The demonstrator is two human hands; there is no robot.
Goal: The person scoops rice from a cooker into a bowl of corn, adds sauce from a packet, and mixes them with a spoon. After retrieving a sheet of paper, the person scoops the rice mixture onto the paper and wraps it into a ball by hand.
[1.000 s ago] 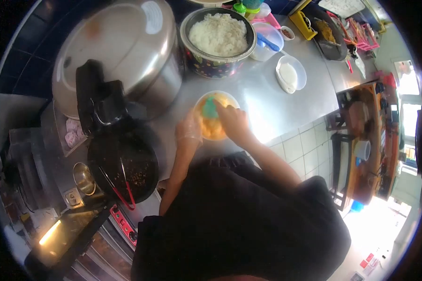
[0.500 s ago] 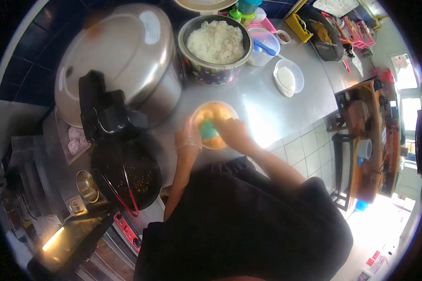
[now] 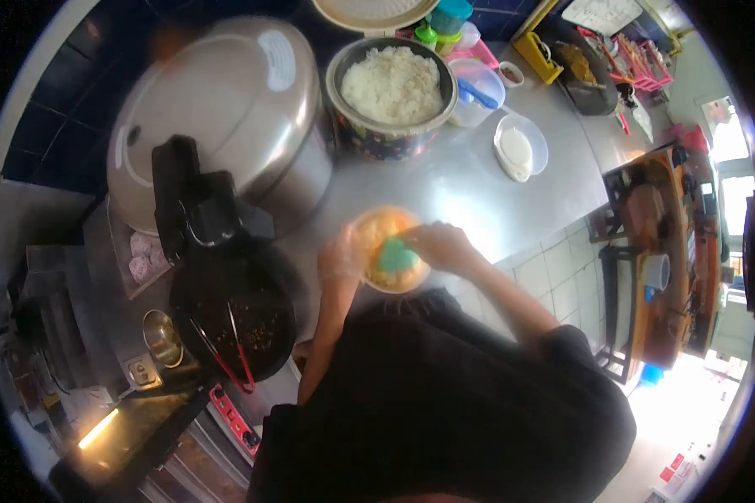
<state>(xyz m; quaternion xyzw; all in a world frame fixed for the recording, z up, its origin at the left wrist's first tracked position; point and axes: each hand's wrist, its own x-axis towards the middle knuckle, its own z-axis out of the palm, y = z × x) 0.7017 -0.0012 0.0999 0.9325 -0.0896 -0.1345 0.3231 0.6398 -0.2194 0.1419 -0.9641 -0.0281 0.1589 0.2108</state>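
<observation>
Bowl (image 3: 387,289), mid-frame: gloved left hand (image 3: 341,260) touches its left rim (too blurred to tell whether those fingers clasp).
Green scraper (image 3: 399,255): just swung into the bowl's right half, working another patch of orange food (image 3: 377,228).
Right hand (image 3: 439,246): closed on the scraper, farther right than half a second ago; bowl sits lower in frame.
</observation>
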